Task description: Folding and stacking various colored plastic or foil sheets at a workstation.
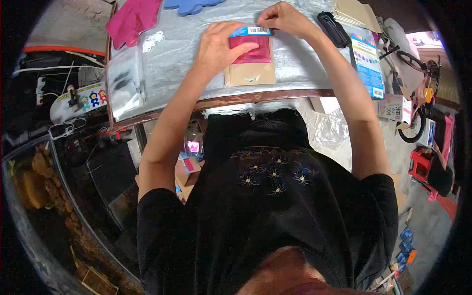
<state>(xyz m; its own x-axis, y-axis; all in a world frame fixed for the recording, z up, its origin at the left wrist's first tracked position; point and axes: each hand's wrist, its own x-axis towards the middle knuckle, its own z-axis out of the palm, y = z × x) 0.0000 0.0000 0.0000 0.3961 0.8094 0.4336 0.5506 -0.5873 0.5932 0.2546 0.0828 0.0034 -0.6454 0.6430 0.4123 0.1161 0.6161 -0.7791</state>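
Observation:
A flat packet lies on the table in front of me. Magenta material shows in it, with a blue-and-white header strip at the far end and a tan card at the near end. My left hand grips the packet's left side, thumb laid across the magenta part and fingers bent over the header. At the header's far right corner, my right hand has its fingers pinched together. The exact spot between those fingertips is hidden.
Clear plastic covers the table. Far left lie a magenta piece, a blue piece, white loops and clear bags. On the right are a black case and a blue-and-white card. A bicycle stands beyond.

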